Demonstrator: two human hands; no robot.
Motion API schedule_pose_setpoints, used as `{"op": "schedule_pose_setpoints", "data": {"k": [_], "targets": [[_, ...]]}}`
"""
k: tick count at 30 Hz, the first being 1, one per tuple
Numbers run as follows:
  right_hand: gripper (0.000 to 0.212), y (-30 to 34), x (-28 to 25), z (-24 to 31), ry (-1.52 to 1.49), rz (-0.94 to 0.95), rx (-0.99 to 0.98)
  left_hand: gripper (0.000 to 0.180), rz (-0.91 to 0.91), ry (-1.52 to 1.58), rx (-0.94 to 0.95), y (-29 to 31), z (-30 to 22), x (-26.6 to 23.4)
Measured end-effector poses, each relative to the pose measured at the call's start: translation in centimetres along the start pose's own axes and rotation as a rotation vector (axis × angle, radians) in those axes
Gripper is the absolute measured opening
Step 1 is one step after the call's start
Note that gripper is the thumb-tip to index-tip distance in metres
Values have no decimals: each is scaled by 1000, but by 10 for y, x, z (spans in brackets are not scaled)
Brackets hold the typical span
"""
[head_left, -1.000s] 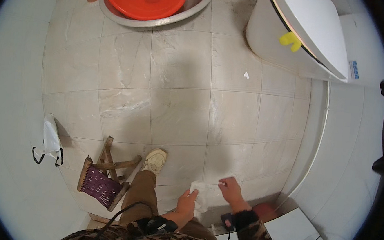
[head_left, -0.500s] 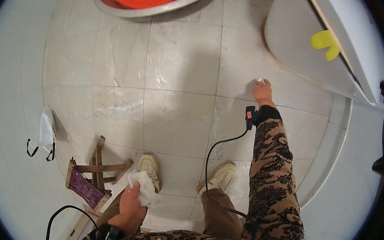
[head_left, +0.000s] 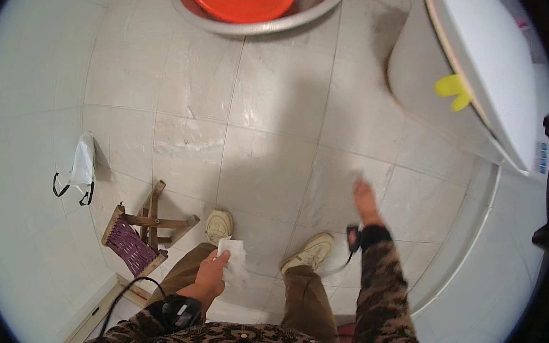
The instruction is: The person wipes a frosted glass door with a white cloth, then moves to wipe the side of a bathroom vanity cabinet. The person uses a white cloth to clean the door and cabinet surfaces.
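Observation:
A crumpled white sheet, tissue or thin cloth (head_left: pixel 235 264), is pinched between the thumb and fingers of my left hand (head_left: pixel 213 275), above the floor near my left shoe. My right hand (head_left: pixel 364 198) is out ahead of my right shoe, over the tiles. Motion smears its fingers, so I cannot make out whether it holds anything. A black cabled device (head_left: pixel 352 237) sits at my right wrist, and another black strap (head_left: pixel 181 311) is around the left one.
A wooden folding stool (head_left: pixel 131 249) with purple webbing lies at the left. Beside the left wall is a white bag (head_left: pixel 84 160) with black handles. A grey metal basin (head_left: pixel 260 30) holds a red basin (head_left: pixel 239 4). At far right stands a white toilet-like fixture (head_left: pixel 417 73) with a yellow tab (head_left: pixel 453 91).
My right hand has drawn back from the floor near the white fixture toward my feet. The small white piece at its fingertips no longer shows. My left hand keeps the white sheet; the whole view has shifted slightly.

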State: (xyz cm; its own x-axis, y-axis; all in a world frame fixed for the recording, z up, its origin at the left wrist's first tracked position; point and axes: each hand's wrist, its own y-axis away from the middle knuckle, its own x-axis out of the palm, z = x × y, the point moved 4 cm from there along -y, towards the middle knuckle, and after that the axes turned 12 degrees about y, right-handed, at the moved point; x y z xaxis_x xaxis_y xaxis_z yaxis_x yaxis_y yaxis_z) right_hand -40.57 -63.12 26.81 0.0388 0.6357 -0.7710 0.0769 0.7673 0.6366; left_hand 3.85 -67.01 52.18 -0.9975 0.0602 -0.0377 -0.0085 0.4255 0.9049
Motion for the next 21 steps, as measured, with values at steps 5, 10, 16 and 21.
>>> {"op": "schedule_pose_setpoints", "data": {"k": [5,10,16,21], "targets": [[42,245,11,20,-797,132,267,35,-237,261,-185,31,8,-20],[22,450,-41,-21,-224,320,38,35,-250,8,-82,93,-64,-19],[14,554,-133,-97,-1890,-161,1103,29,-108,-127,134,217,-171,-5],[10,539,-291,-174,-1451,-505,658,21,90,246,258,331,-230,56]]}}
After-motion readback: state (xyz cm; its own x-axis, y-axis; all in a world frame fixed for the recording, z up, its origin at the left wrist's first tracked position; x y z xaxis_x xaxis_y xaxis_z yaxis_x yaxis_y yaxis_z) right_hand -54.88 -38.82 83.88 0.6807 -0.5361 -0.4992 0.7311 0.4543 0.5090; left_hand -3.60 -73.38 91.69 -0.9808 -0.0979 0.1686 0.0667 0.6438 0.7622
